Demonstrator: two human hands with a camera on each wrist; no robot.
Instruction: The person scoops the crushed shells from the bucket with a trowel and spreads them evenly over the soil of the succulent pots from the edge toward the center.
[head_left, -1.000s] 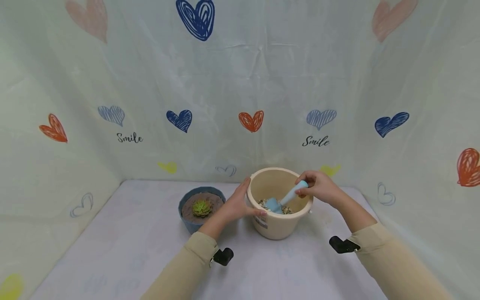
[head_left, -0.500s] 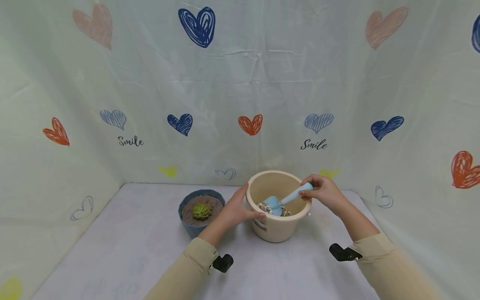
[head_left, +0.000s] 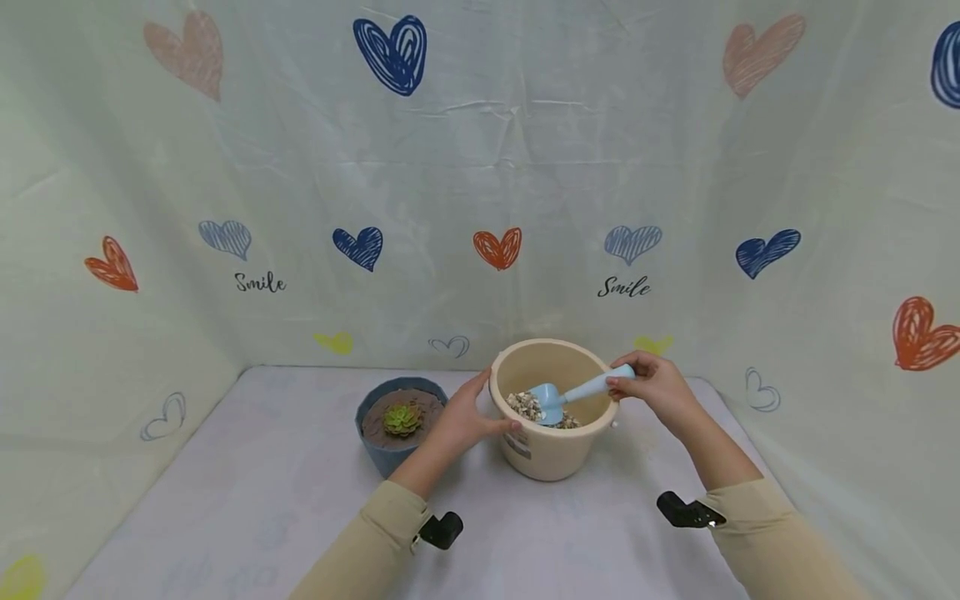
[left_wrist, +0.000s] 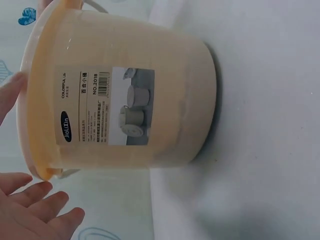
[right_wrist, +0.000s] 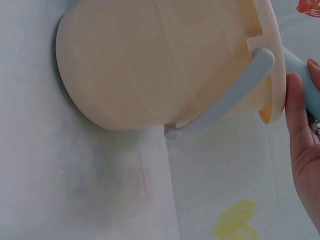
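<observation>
A cream plastic bucket (head_left: pixel 551 450) stands upright, holding a mix of pale and brown pebble-like bits (head_left: pixel 523 406). Inside it, the blade of a light-blue hand trowel (head_left: pixel 592 388) lies low among those bits, its handle slanting up to the right rim. My right hand (head_left: pixel 660 387) pinches the handle's end between thumb and fingers, right at the rim in the right wrist view. My left hand (head_left: pixel 457 425) spans the bucket's left side, thumb at the front rim and fingers farther back. In the left wrist view those fingers (left_wrist: pixel 47 205) are spread and nearly straight.
To the left stands a blue-grey pot (head_left: pixel 382 458) with brown soil and a green succulent (head_left: pixel 402 419), close beside my left forearm. A grey handle (right_wrist: pixel 225 100) hangs on the bucket's side. Behind is a pale curtain (head_left: pixel 435 183) printed with hearts; a whitish cloth (head_left: pixel 247 467) covers the table.
The trowel's handle has tipped lower and moved right with my right hand, and its blade sits flatter among the bits. My left hand stays at the rim. The view has shifted slightly.
</observation>
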